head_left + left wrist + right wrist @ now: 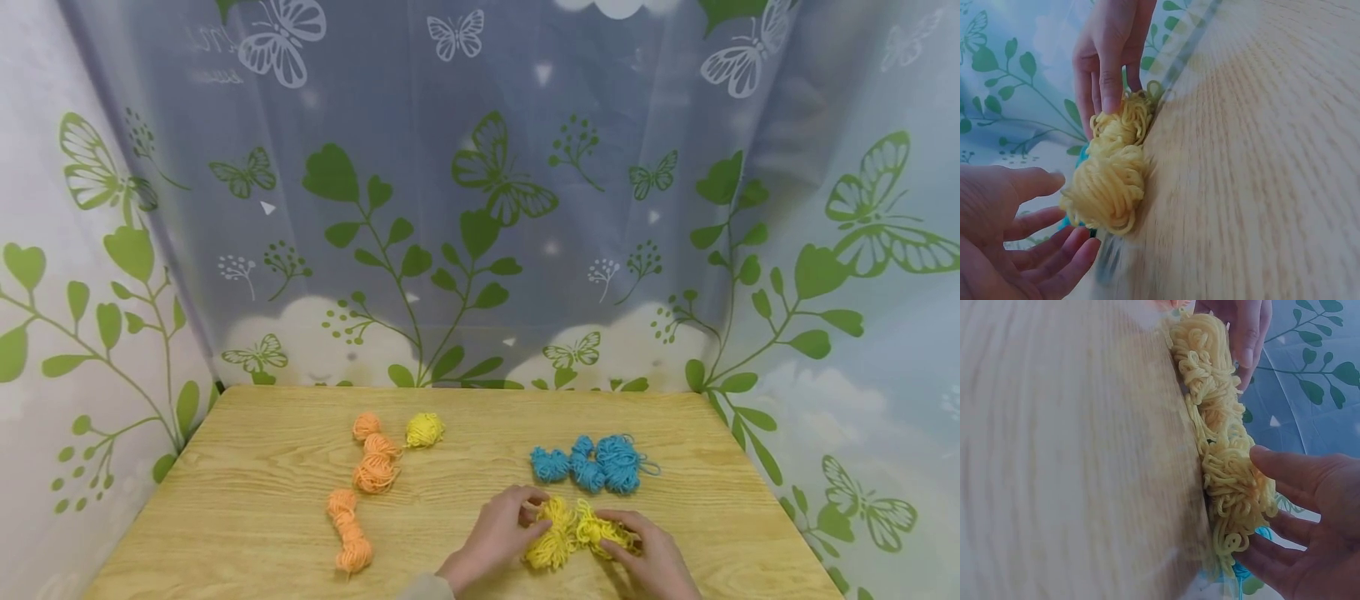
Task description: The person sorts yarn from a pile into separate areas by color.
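Two yellow yarn bundles lie end to end on the wooden table (pixel 450 517). My left hand (pixel 504 525) is beside the left yellow bundle (pixel 553 537), thumb and fingers spread and loose at its edge, as the left wrist view shows. My right hand (pixel 655 557) holds the looser right yellow bundle (pixel 597 533), thumb on the near side and fingers on the far side. In the right wrist view many loops stick out of this bundle (pixel 1235 487).
Behind the hands sits a row of blue yarn bundles (pixel 618 462). Orange yarn bundles (pixel 377 462) stand at the left, one orange bundle (pixel 349 533) nearer the front. A yellow yarn ball (pixel 425 430) lies beside them. A patterned curtain (pixel 420 208) surrounds the table.
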`<action>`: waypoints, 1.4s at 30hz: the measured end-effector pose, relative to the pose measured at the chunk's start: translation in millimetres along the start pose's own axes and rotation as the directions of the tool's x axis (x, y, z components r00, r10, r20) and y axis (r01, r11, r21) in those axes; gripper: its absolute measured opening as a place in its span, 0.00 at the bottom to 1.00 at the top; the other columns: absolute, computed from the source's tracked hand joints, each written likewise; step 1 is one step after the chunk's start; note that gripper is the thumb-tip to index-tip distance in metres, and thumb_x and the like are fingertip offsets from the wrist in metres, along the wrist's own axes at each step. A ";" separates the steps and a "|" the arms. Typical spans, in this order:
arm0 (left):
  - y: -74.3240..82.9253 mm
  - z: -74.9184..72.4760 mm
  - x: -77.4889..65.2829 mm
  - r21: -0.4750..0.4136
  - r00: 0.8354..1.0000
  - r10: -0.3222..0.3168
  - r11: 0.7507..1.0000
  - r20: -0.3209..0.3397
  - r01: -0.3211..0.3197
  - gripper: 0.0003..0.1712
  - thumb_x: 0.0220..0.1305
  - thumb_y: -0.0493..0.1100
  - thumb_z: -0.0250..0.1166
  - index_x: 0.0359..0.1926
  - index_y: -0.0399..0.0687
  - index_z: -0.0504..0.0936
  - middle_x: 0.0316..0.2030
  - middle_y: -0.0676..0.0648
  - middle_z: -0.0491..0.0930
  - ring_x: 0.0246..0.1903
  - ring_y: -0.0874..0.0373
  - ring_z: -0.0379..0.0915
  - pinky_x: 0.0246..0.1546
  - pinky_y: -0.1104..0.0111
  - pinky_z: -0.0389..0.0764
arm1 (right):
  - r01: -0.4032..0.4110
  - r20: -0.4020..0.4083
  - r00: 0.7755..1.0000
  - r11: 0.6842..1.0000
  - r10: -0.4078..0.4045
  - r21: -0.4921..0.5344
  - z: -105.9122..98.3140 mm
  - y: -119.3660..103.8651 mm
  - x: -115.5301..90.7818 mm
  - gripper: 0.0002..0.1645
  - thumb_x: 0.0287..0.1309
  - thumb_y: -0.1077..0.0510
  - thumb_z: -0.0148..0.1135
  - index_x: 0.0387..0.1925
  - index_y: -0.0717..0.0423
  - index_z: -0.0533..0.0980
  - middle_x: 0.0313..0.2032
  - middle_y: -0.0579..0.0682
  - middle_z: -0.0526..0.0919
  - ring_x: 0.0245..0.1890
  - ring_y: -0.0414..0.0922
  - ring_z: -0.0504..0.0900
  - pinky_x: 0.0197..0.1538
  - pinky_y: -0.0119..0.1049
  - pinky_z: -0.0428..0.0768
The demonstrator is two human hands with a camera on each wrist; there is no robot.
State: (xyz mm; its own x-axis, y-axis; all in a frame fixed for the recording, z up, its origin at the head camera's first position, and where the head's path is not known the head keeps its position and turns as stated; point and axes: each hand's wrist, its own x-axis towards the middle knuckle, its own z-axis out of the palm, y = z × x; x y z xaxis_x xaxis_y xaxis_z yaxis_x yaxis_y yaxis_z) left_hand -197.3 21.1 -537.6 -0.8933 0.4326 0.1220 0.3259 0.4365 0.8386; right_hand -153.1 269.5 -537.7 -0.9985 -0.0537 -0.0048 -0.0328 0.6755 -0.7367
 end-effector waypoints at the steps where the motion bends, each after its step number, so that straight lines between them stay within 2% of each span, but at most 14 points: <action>1: -0.7 -0.9 -0.3 -0.003 1.000 0.004 1.000 -0.005 -0.004 0.19 0.64 0.43 0.72 0.55 0.43 0.84 0.47 0.45 0.83 0.37 0.61 0.82 0.36 0.75 0.81 | -0.002 -0.003 1.000 1.000 0.002 0.002 -0.1 -0.4 -0.2 0.23 0.58 0.54 0.73 0.55 0.53 0.83 0.56 0.57 0.83 0.54 0.61 0.81 0.49 0.55 0.84; 8: -2.9 -10.2 -0.9 -0.044 1.000 0.011 0.999 -0.025 -0.012 0.16 0.64 0.38 0.71 0.53 0.44 0.85 0.48 0.43 0.84 0.37 0.62 0.82 0.35 0.73 0.82 | -0.008 0.003 1.000 1.000 0.008 0.016 -3.2 -4.2 0.0 0.23 0.62 0.52 0.70 0.57 0.53 0.82 0.56 0.56 0.83 0.55 0.60 0.81 0.50 0.53 0.85; 14: -4.8 -18.3 -0.1 -0.059 0.999 0.022 0.998 -0.037 -0.024 0.12 0.65 0.36 0.69 0.50 0.45 0.86 0.46 0.45 0.86 0.37 0.60 0.82 0.36 0.72 0.82 | -0.039 -0.023 0.999 0.999 0.040 0.020 -6.9 -5.0 3.5 0.19 0.65 0.53 0.67 0.57 0.51 0.82 0.56 0.55 0.83 0.49 0.51 0.83 0.49 0.46 0.86; 21: -14.0 -28.3 -1.1 -0.012 0.993 0.038 0.999 -0.116 -0.040 0.11 0.67 0.37 0.68 0.49 0.43 0.86 0.44 0.46 0.87 0.37 0.60 0.83 0.38 0.72 0.83 | -0.024 -0.077 0.997 1.000 0.025 0.013 -17.5 -17.1 10.8 0.17 0.68 0.56 0.64 0.57 0.53 0.82 0.56 0.57 0.83 0.48 0.51 0.84 0.49 0.47 0.86; 26: -20.9 -36.7 -2.6 -0.013 0.988 0.026 1.000 -0.154 -0.028 0.11 0.67 0.37 0.67 0.50 0.42 0.86 0.44 0.47 0.87 0.37 0.58 0.84 0.38 0.70 0.84 | 0.004 -0.087 0.996 1.000 -0.004 0.005 -17.8 -28.8 17.8 0.17 0.69 0.54 0.64 0.57 0.51 0.82 0.55 0.53 0.84 0.49 0.49 0.85 0.50 0.46 0.85; 33: -27.7 -48.2 -5.6 -0.005 0.981 0.026 1.000 -0.190 -0.028 0.10 0.68 0.37 0.67 0.49 0.43 0.87 0.45 0.48 0.87 0.40 0.55 0.85 0.40 0.69 0.84 | 0.085 -0.107 0.991 0.996 -0.084 0.010 -6.0 -39.2 30.9 0.16 0.69 0.53 0.65 0.55 0.49 0.83 0.52 0.48 0.86 0.48 0.46 0.85 0.49 0.41 0.85; 38: -32.4 -57.5 -7.8 0.004 0.974 0.011 1.000 -0.226 -0.010 0.11 0.67 0.36 0.66 0.49 0.43 0.87 0.45 0.47 0.87 0.40 0.54 0.84 0.38 0.71 0.84 | 0.126 -0.085 0.989 0.992 -0.123 0.027 3.2 -49.0 43.3 0.16 0.68 0.56 0.65 0.56 0.49 0.83 0.51 0.47 0.86 0.46 0.43 0.85 0.48 0.35 0.85; 42: -35.3 -65.8 -9.7 0.025 0.965 0.013 1.000 -0.262 -0.007 0.11 0.67 0.35 0.67 0.49 0.43 0.87 0.45 0.46 0.87 0.40 0.53 0.85 0.38 0.70 0.84 | 0.159 -0.068 0.985 0.987 -0.158 0.016 8.1 -62.7 51.7 0.16 0.68 0.55 0.65 0.56 0.48 0.83 0.50 0.45 0.86 0.46 0.42 0.84 0.48 0.34 0.84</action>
State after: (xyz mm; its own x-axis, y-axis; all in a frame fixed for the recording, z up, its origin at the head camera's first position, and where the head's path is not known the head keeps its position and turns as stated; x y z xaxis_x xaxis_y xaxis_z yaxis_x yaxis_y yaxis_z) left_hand -220.5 -50.4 -533.4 -0.9388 0.2161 0.2682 0.3397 0.4531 0.8242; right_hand -202.3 218.4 -497.3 -0.9815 -0.1096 0.1572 -0.1906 0.6461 -0.7391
